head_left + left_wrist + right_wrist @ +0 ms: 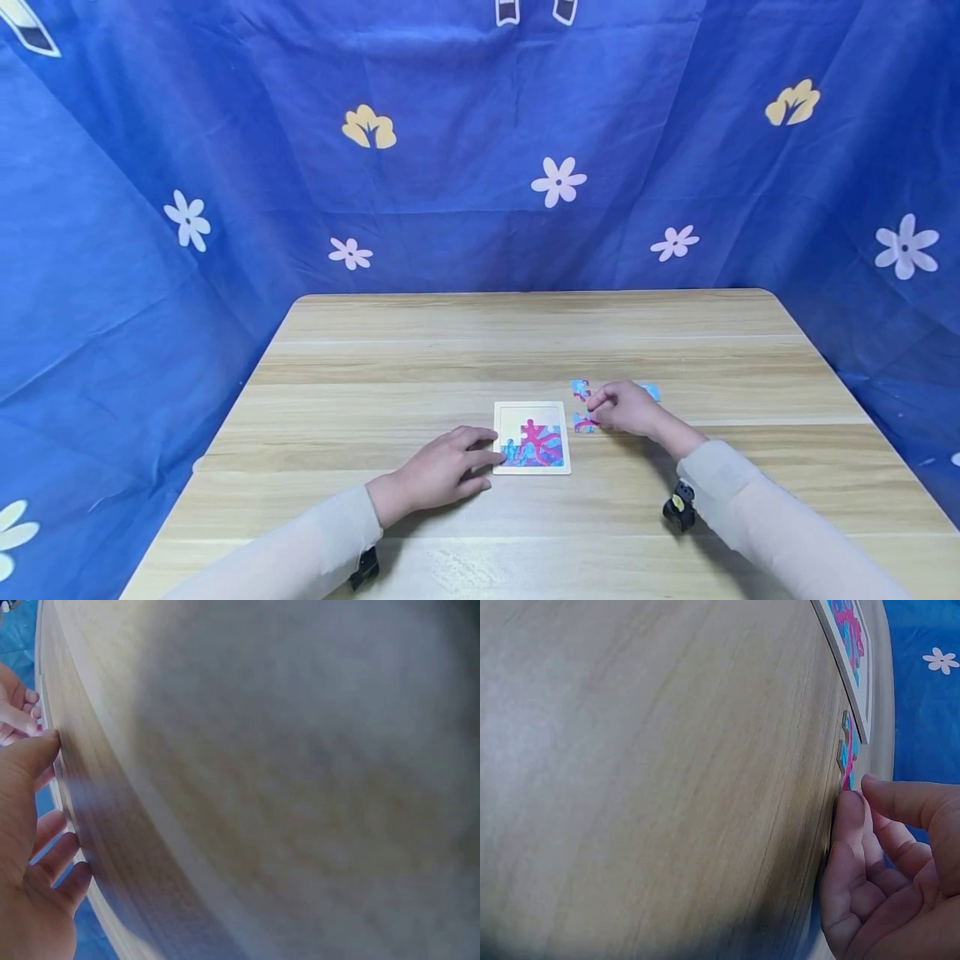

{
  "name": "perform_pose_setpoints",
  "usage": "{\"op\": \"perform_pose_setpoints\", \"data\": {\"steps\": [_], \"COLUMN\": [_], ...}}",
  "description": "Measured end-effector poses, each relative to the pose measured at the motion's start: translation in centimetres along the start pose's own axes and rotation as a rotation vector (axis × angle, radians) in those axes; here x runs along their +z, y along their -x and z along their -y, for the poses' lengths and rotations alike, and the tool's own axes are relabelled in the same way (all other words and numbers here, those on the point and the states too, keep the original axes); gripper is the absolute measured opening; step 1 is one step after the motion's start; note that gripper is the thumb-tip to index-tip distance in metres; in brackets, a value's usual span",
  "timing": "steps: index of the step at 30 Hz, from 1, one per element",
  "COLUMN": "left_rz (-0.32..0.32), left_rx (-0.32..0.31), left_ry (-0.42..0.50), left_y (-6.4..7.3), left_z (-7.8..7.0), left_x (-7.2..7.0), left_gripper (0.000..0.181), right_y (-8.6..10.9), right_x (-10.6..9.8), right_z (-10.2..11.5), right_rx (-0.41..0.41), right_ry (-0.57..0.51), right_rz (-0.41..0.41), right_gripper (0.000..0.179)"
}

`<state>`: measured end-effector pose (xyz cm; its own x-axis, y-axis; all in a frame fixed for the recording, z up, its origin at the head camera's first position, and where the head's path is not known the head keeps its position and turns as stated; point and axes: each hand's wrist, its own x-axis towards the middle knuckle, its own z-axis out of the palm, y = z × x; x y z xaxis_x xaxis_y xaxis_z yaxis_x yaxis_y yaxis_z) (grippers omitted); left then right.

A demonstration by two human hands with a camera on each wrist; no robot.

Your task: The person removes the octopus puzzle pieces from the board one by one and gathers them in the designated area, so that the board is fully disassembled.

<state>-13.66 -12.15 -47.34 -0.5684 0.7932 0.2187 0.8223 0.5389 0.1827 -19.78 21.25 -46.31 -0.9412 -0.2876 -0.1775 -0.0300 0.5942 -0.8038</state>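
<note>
A square puzzle board (532, 471) with a pale rim lies on the table, its lower and right part filled with pieces showing a pink octopus. My left hand (442, 468) rests at the board's left edge with fingers spread, some fingertips on the rim. Right of the board, my right hand (626, 408) pinches the edge of a blue and pink puzzle piece (582, 423) between thumb and forefinger. That puzzle piece (847, 754) lies flat on or very near the table in the right wrist view. Another blue and pink piece (581, 389) lies just beyond it.
A light blue piece (651, 391) lies behind my right hand, partly hidden by it. The wooden table (375, 350) has rounded far corners. A blue patterned cloth (465, 150) hangs behind the table and along its sides.
</note>
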Motion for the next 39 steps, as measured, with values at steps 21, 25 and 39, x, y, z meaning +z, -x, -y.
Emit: {"op": "perform_pose_setpoints", "data": {"steps": [21, 25, 39], "left_rz": [0.019, 0.01, 0.006], "left_rx": [-0.049, -0.05, -0.029], "left_ry": [0.03, 0.027, 0.003], "left_y": [-0.4, -0.9, -1.9], "left_z": [-0.3, -0.6, -1.5], "left_x": [-0.2, -0.1, 0.4], "left_gripper": [0.038, 0.038, 0.042], "right_y": [-0.6, -0.9, -1.3], "right_x": [2.1, 3.0, 5.1], "right_z": [2.5, 3.1, 4.0], "right_rx": [-0.02, -0.038, -0.104], "right_ry": [-0.109, -0.11, -0.09], "right_rz": [0.049, 0.056, 0.095], "right_gripper": [0.013, 0.013, 0.017]}}
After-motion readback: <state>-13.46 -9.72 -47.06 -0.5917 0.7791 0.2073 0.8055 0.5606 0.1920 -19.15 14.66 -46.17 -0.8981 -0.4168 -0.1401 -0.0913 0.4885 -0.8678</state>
